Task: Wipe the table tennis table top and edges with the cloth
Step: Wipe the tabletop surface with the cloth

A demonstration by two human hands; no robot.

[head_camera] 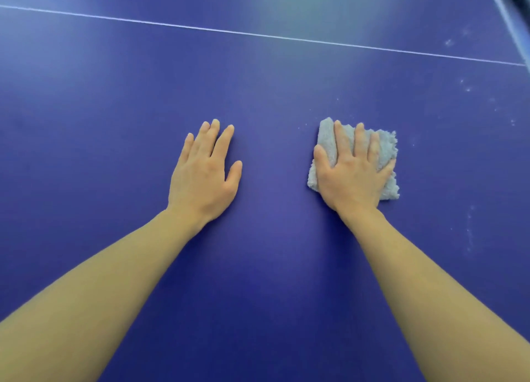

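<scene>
The blue table tennis table top [120,100] fills the view. A folded grey fluffy cloth [385,149] lies flat on it, right of centre. My right hand [354,172] presses down on the cloth with straight, spread fingers and covers most of it. My left hand [205,172] rests flat on the bare table to the left of the cloth, fingers straight, holding nothing.
A thin white line [258,34] crosses the table beyond my hands. Pale dust specks [469,229] dot the surface to the right of the cloth. The table's white edge [504,14] and a dark strip show at the top right corner.
</scene>
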